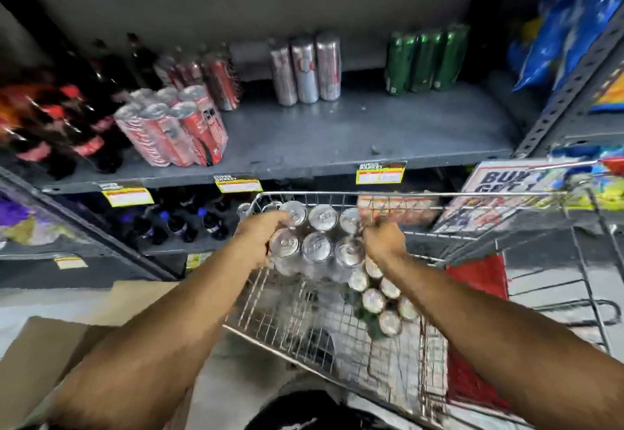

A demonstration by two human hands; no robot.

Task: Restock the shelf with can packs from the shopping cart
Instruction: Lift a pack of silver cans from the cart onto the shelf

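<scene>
A shrink-wrapped pack of silver-topped cans (317, 244) hangs over the front of the wire shopping cart (304, 321). My left hand (260, 237) grips its left side and my right hand (383, 238) grips its right side. Below it in the cart lies another can pack (381, 298) with green sides. The dark shelf (337, 139) above holds a red can pack (175, 129) at the left, a silver can pack (305, 70) at the back middle and a green can pack (427, 58) at the back right.
Dark soda bottles (60, 125) crowd the shelf's left end, and more bottles (182, 223) stand on the lower shelf. Blue snack bags (570, 31) fill the rack at the right. A promo sign (506, 190) leans behind the cart. Cardboard (40, 362) lies on the floor at the left.
</scene>
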